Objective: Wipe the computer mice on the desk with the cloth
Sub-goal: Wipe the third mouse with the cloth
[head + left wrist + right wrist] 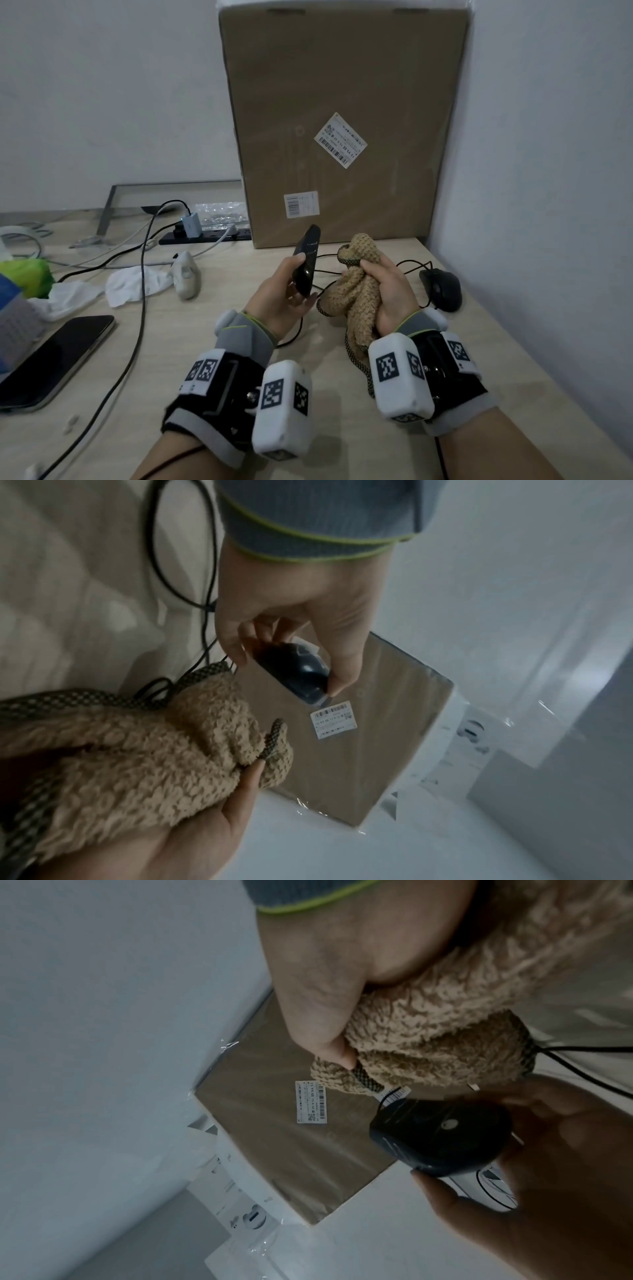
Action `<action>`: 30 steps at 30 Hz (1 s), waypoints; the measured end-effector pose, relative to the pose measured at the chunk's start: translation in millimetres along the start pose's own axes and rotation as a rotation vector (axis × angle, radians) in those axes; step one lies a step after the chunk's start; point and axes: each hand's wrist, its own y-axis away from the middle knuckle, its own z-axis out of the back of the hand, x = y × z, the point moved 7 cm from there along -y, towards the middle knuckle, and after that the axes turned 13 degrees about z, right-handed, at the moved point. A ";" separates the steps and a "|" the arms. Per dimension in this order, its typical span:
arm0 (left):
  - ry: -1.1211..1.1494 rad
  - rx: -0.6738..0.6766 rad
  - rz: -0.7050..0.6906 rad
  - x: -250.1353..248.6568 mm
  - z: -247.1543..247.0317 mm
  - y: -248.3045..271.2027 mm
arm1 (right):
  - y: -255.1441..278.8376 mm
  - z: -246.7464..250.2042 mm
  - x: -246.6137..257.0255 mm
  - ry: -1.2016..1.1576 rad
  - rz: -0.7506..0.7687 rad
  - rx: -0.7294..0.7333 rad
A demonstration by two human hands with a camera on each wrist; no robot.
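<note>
My left hand (pixel 291 291) holds a black wired mouse (pixel 306 263) tilted up above the desk, thumb and fingers curled round its sides; the same mouse (pixel 294 672) shows in the left wrist view and the mouse (pixel 441 1134) in the right wrist view. My right hand (pixel 387 284) grips a bunched tan fleece cloth (pixel 356 291) just right of the mouse, a small gap between them. The cloth (pixel 445 1020) is pinched under my thumb. A second black mouse (pixel 442 287) lies on the desk by the right wall. A white mouse (pixel 186 277) lies on its side at the left.
A tall cardboard box (pixel 342 120) stands at the back against the wall. A phone (pixel 51 359) lies at the front left, black cables (pixel 137 325) cross the desk, a white rag (pixel 137 284) and a power strip (pixel 202 234) sit at the left. The wall closes in at the right.
</note>
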 end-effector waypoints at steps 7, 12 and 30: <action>-0.132 0.091 0.090 21.2 -10.1 -6.3 | 0.9 -4.3 6.1 0.112 0.100 0.038; -0.199 0.091 0.032 22.2 -11.7 -8.6 | 1.9 -7.8 6.8 0.402 0.214 0.110; -0.018 0.131 -0.136 6.9 -6.8 -5.1 | 15.2 -32.9 11.2 0.641 0.346 0.325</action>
